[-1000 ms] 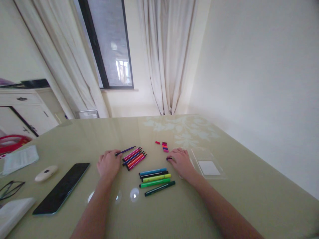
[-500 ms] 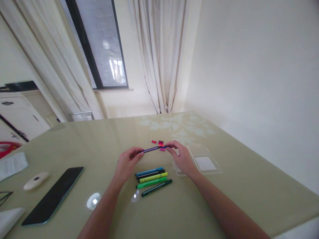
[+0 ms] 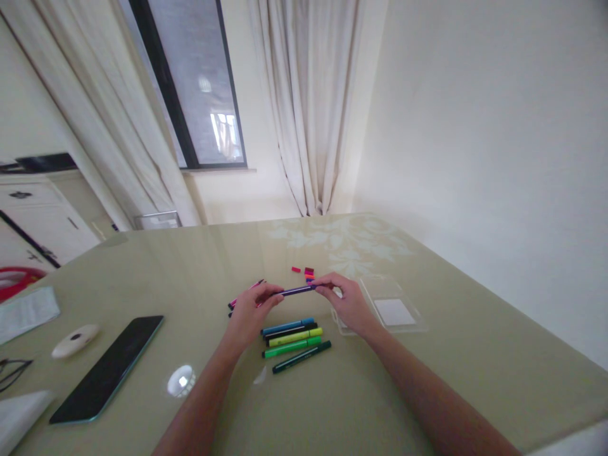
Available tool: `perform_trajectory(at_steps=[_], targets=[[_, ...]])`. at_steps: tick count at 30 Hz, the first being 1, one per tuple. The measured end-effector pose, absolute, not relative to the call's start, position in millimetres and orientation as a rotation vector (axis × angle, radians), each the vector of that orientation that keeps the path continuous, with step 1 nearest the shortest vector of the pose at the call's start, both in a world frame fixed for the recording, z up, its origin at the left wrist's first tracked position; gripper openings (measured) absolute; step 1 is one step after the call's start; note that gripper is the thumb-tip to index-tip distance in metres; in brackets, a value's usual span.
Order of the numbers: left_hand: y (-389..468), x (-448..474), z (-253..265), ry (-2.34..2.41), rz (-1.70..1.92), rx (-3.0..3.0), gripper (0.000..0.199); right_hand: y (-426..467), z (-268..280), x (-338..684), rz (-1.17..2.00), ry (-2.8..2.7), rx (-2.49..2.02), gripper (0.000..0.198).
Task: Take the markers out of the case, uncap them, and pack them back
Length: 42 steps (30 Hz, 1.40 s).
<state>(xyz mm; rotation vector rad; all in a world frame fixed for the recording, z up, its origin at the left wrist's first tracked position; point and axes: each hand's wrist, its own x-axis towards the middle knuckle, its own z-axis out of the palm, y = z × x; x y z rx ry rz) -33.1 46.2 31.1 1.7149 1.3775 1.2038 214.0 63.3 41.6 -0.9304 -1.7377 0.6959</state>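
A slim purple marker [image 3: 298,291] is stretched between both hands above the table. My left hand [image 3: 251,310] is closed on its left end. At the other end, my right hand [image 3: 344,297] pinches the tip between thumb and fingers; whether the cap is on is hidden there. Just beyond lie several small coloured marker caps, among them a red cap [image 3: 295,270] and an orange cap [image 3: 310,277]. Partly behind my left hand are pink markers [image 3: 237,301]. Nearer to me lie a blue marker [image 3: 287,327], a yellow marker [image 3: 295,337], a green marker [image 3: 291,348] and a dark green marker [image 3: 301,357].
A clear plastic case [image 3: 418,323] lies opened beside my right hand. On the left are a dark tablet-like slab [image 3: 109,370], a white oval object [image 3: 76,341] and a folded pale cloth or paper [image 3: 31,313]. A wall [image 3: 498,158] borders the table's right side.
The marker has shifted slightly right and its right end now meets my right fingers. My left hand has moved a little right, and pink markers show behind it. The view has shifted slightly.
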Motion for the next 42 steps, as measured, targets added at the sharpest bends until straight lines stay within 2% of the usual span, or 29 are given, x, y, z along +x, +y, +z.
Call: perform_trajectory(at_steps=[9, 14, 17, 21, 24, 26, 29, 32, 35, 42], targets=[[42, -30, 30, 1.43, 1.186, 1.677, 0.027, 65, 36, 218, 0.799, -1.755, -0.973, 0.013], [41, -30, 31, 1.391, 0.999, 1.898, 0.024, 61, 32, 209, 0.79, -1.951, -0.998, 0.013], [38, -31, 29, 1.426, 0.911, 1.96, 0.022, 62, 29, 209, 0.605, -2.117, -1.024, 0.019], [36, -30, 26, 1.437, 0.836, 2.089, 0.019, 69, 24, 213, 0.163, -2.29, -1.216, 0.03], [39, -34, 23, 1.401, 0.828, 2.137, 0.019, 70, 22, 213, 0.015, -2.4, -1.292, 0.034], [44, -44, 22, 1.543, 0.864, 2.116, 0.024, 70, 21, 211, -0.029, -2.437, -1.319, 0.032], [49, -67, 20, 2.021, 0.865, 2.051, 0.035, 69, 22, 209, -0.068, -2.439, -1.365, 0.028], [49, -87, 19, 2.405, 0.611, 2.033, 0.04, 69, 21, 207, -0.067, -2.416, -1.414, 0.022], [47, -92, 21, 2.437, 0.417, 2.046, 0.04, 69, 19, 204, -0.041, -2.403, -1.456, 0.014], [45, -83, 30, 2.432, 0.396, 2.029, 0.03, 67, 18, 201, 0.046, -2.356, -1.418, 0.015]])
